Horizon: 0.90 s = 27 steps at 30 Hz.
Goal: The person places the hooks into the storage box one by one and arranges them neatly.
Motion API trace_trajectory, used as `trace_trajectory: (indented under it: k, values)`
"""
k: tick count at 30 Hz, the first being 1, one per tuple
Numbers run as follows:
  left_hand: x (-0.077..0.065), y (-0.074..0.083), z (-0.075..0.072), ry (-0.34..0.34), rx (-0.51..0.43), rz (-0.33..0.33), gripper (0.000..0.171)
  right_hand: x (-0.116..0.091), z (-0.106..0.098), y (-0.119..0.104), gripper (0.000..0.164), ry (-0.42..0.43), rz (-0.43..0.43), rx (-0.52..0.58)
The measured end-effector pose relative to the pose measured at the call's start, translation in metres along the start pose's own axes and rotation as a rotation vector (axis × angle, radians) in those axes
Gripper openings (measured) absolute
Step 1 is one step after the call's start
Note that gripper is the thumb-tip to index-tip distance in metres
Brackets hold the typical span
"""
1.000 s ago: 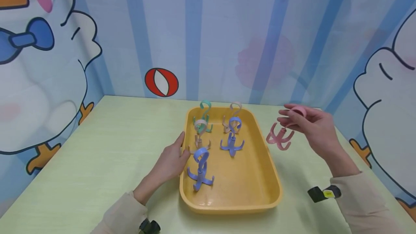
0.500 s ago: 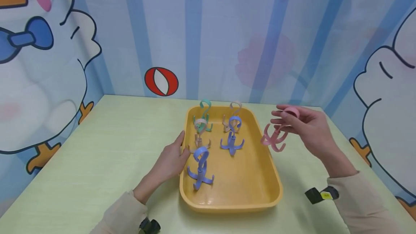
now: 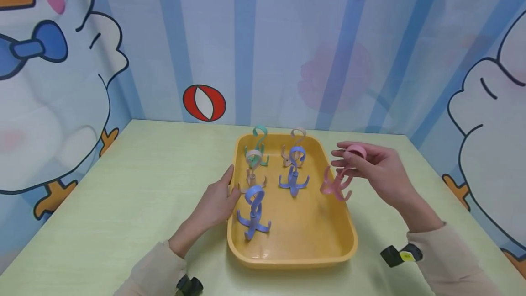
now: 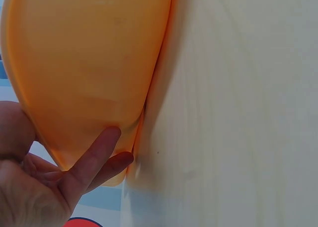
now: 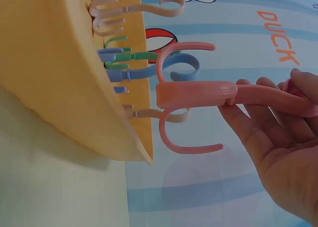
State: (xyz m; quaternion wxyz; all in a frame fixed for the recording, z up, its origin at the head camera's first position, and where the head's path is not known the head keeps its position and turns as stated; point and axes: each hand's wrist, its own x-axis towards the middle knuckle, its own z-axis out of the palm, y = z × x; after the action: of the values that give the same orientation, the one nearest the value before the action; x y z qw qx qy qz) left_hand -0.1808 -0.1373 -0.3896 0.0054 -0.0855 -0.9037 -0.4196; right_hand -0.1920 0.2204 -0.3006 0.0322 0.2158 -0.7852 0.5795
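My right hand (image 3: 382, 168) holds a pink four-pronged hanging hook (image 3: 334, 187) by its curled top. The prongs hang over the right rim of a yellow tray (image 3: 304, 236). In the right wrist view the pink hook (image 5: 196, 94) lies sideways, its prongs toward the tray. My left hand (image 3: 215, 202) grips the tray's left side, thumb at the rim and fingers against the outer wall (image 4: 94, 63). Inside the tray stand a green hook (image 3: 261, 161), a near blue hook (image 3: 253, 224), a second blue hook (image 3: 293, 184), and beige ones (image 3: 251, 178) in front and behind.
The tray rests on a pale green tabletop (image 3: 164, 163). Behind it rises a striped blue backdrop (image 3: 279, 49) with printed ducks and a red ball. Inside, the tray's right front part shows bare floor.
My right hand has moved left and slightly down, carrying the pink hook from outside the tray to over its right rim. The left hand and the tray have stayed put.
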Motion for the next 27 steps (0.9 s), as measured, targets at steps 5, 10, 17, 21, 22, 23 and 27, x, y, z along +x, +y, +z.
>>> trace_trajectory:
  k: [5,10,17,21,22,23,27]
  values:
    - [0.0,0.001,0.0,0.001,-0.001,0.004,0.071,-0.003,0.009,0.003,0.035,-0.024,0.009,0.002]
    - [0.0,0.001,0.0,0.002,0.001,0.001,0.071,-0.005,0.019,0.011,0.037,-0.055,0.022,-0.009]
    - [0.0,0.001,0.0,-0.001,-0.002,-0.003,0.071,-0.008,0.031,0.017,0.037,-0.097,0.028,0.041]
    - [0.0,0.001,0.0,-0.002,-0.004,0.001,0.072,-0.01,0.036,0.021,0.036,-0.125,0.022,0.062]
    - [0.0,0.001,0.0,-0.002,-0.004,0.001,0.072,-0.011,0.037,0.021,0.036,-0.131,0.023,0.061]
    - [0.0,0.001,0.0,-0.002,-0.004,0.002,0.072,-0.011,0.038,0.022,0.036,-0.136,0.023,0.059]
    - [0.0,0.001,0.0,-0.002,-0.004,0.0,0.072,-0.012,0.043,0.027,0.036,-0.161,0.046,0.053]
